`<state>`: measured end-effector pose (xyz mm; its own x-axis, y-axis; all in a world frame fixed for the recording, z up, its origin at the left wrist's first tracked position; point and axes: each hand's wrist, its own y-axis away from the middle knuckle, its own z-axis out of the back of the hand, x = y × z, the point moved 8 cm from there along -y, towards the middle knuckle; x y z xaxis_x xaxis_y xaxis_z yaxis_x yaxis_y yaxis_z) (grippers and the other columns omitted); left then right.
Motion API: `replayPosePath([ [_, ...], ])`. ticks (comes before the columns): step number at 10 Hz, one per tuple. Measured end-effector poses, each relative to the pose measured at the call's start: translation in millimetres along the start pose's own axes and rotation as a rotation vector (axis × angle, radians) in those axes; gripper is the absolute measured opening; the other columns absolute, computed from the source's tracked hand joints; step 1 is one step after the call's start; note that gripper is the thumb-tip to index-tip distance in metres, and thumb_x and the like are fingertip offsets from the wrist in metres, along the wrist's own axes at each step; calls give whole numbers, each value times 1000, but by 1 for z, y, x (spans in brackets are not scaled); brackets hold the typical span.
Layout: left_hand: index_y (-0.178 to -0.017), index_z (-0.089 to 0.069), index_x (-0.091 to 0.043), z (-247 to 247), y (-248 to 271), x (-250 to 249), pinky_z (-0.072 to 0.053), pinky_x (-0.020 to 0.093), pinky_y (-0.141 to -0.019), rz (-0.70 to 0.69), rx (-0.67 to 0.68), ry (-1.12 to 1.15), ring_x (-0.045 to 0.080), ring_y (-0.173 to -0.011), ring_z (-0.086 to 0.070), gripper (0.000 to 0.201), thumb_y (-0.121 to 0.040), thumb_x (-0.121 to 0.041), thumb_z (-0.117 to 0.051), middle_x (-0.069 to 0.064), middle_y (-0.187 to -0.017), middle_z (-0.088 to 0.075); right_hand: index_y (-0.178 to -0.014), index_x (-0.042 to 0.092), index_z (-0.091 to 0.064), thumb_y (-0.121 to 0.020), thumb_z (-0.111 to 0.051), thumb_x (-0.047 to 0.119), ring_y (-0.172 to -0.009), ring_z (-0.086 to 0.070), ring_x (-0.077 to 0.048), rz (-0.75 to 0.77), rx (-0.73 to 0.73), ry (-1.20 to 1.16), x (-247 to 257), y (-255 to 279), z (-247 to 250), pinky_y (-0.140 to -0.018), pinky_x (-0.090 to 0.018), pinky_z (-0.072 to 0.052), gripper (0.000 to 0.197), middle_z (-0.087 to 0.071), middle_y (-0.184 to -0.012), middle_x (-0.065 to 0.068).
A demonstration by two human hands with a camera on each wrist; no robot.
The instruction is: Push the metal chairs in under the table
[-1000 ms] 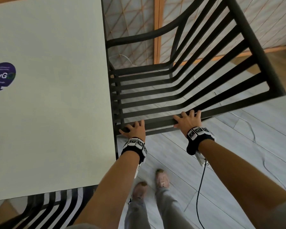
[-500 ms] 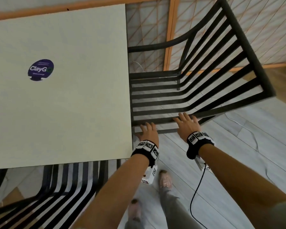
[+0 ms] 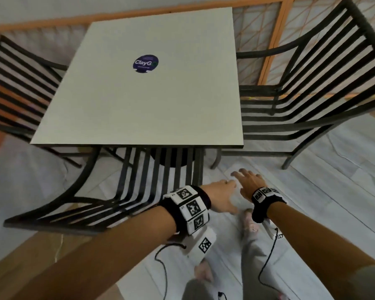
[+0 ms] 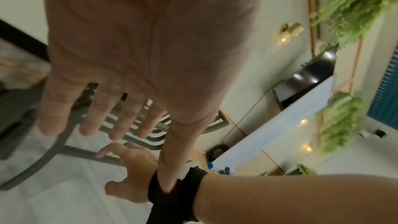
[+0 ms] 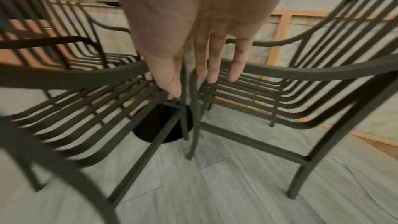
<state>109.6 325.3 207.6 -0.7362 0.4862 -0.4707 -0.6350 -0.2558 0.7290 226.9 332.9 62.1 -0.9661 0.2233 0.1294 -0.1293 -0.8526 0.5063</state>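
Observation:
A square cream table [image 3: 139, 109] carries a round blue sticker. Three black slatted metal chairs surround it. The right chair [image 3: 312, 109] has its seat front at the table's right edge. The near chair [image 3: 143, 187] has its seat front under the near edge and its back towards me. The left chair [image 3: 15, 87] stands at the left edge. My left hand [image 3: 222, 197] and right hand [image 3: 247, 180] hover over the floor between the near and right chairs, touching neither. The fingers of the left hand [image 4: 129, 74] and right hand [image 5: 204, 48] are straight and hold nothing.
The table's round black base [image 5: 161, 125] sits between the chair legs. A wooden-framed lattice screen [image 3: 268, 46] runs behind the table. My feet [image 3: 249, 224] and trailing wrist cables [image 3: 160, 260] are on the grey plank floor [image 3: 323, 202].
Both hands have come off the right chair's near side rail and drawn back over the floor. The view has swung left and back, now showing the whole table and three chairs.

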Motion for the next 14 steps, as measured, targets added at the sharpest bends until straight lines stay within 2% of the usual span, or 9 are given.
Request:
replayPosePath([
  [2,-149,-24,-18,-61,86,130,-34,44,-113,219,107,-112,27,-138,-36,101,-70,-57,-73,5,-154,-33,-146,30,-19,-80,-67,26,-138,-32,-29,236,58,5,126,22,-44,-107,-49,-34,82,-17,-158,-6],
  [3,-149,-27,-27,-67,121,188,-26,50,-116,294,-1,-137,25,-142,-33,97,-69,-56,-73,-1,-156,-33,-144,33,-23,-78,-69,35,-137,-33,-32,270,16,-19,153,24,-46,-105,-51,-38,80,-18,-157,-8],
  [4,-142,-39,-38,-55,147,237,-20,54,-116,316,-216,-231,21,-142,-33,68,-79,-49,-63,-7,-150,-42,-137,35,-37,-81,-66,32,-138,-30,-35,319,2,2,169,22,-48,-106,-51,-36,64,-19,-157,-11],
  [5,-111,-64,-40,-42,174,279,-27,48,-111,429,-409,-257,19,-115,-58,29,-85,-43,-52,-8,-107,-67,-123,25,-53,-84,-60,26,-137,-31,-39,310,-51,-68,175,19,-47,-106,-51,-37,40,-22,-156,-15],
  [6,-97,-70,-35,-43,183,291,-26,55,-110,484,-413,-226,21,-100,-63,20,-88,-31,-53,-11,-85,-63,-113,22,-56,-87,-55,23,-138,-29,-43,328,-31,-90,175,19,-54,-107,-53,-38,26,-20,-156,-18],
  [9,-104,-66,-35,-60,175,267,-9,70,-113,499,-448,-265,24,-111,-58,22,-93,-25,-51,-3,-106,-66,-141,14,-42,-88,-52,36,-148,-11,-22,183,82,-345,150,18,-73,-120,-43,-15,58,-17,-160,-3],
  [11,-93,-67,-35,-51,171,275,-11,75,-109,517,-456,-239,21,-99,-61,13,-89,-27,-57,-4,-89,-68,-102,20,-59,-91,-51,21,-142,-19,-40,228,53,-195,154,18,-54,-111,-52,-29,14,-17,-158,-11],
  [13,-89,-68,-34,-49,178,261,-14,66,-111,487,-622,-142,15,-94,-56,26,-84,-56,-55,-5,-80,-72,-136,30,-40,-87,-56,13,-145,-20,-31,299,17,-77,150,50,-34,-114,-53,-27,54,-19,-158,-13],
  [14,-99,-67,-36,-58,183,252,-16,57,-114,428,-755,-114,17,-109,-56,31,-78,-58,-62,-11,-99,-69,-140,33,-34,-83,-52,-4,-142,-28,-29,332,-23,-94,143,69,-11,-111,-47,-36,71,-22,-158,-10],
])
